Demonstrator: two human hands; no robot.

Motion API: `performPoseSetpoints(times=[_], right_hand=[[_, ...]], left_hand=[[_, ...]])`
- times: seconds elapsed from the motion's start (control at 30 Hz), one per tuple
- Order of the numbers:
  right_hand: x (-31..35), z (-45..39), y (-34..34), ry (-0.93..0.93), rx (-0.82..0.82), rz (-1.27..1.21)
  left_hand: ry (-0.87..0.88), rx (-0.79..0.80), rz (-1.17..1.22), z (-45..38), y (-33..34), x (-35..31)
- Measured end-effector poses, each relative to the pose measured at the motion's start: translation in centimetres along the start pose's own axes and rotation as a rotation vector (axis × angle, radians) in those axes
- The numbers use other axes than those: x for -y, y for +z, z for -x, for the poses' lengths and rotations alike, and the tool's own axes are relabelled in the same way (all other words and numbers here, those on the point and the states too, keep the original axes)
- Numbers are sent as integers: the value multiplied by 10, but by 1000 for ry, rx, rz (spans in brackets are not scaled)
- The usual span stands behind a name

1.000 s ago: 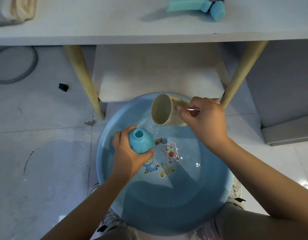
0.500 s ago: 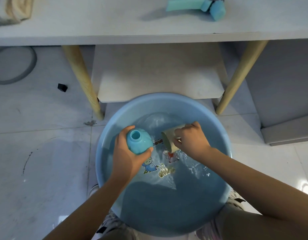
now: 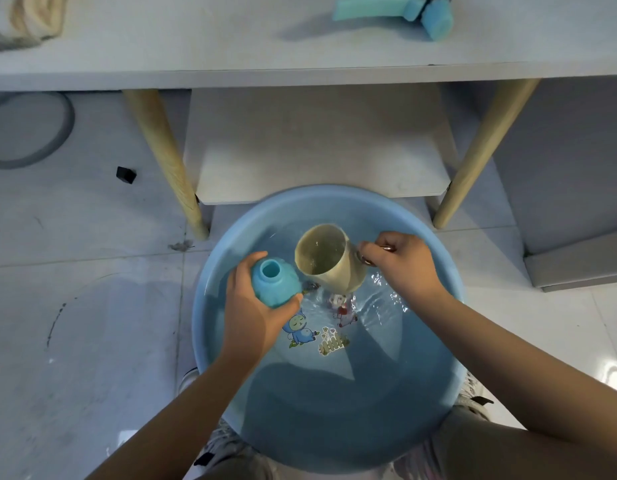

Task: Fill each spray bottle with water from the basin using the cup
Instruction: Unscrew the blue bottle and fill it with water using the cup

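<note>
A round blue basin [image 3: 210,327] with water and cartoon stickers on its bottom sits on the floor between my knees. My left hand [image 3: 251,313] grips a blue spray bottle [image 3: 275,282] with its open neck facing up, over the basin's left side. My right hand [image 3: 400,265] holds the beige cup [image 3: 327,261] by its handle, just above the water. The cup has water inside and its rim is close to the bottle's neck. The water under the cup ripples.
A white table on wooden legs [image 3: 165,157] stands right behind the basin, with a lower shelf [image 3: 317,147]. A blue spray head [image 3: 397,8] lies on the tabletop, and a folded towel [image 3: 23,19] at its far left. A grey hose [image 3: 30,133] lies on the tiled floor.
The cup went from raised and tipped, down into the water, and now is lifted out with water in it beside the bottle. My left hand has kept the bottle nearly still.
</note>
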State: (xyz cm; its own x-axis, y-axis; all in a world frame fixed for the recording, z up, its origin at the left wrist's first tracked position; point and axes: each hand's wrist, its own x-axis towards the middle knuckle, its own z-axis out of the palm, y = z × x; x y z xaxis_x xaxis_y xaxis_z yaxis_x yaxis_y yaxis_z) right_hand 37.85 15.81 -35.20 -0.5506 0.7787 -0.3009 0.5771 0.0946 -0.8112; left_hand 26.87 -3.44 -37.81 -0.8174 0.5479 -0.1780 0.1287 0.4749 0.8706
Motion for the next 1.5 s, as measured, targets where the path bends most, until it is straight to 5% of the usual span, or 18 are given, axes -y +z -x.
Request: performPoseSetpoints(times=[0.67, 1.5], right_hand=[[68, 23, -23, -872, -251, 308], [74, 22, -27, -1145, -335, 408]], left_hand=[[-6, 83, -41, 0, 4, -10], [10, 95, -19, 1, 4, -8]])
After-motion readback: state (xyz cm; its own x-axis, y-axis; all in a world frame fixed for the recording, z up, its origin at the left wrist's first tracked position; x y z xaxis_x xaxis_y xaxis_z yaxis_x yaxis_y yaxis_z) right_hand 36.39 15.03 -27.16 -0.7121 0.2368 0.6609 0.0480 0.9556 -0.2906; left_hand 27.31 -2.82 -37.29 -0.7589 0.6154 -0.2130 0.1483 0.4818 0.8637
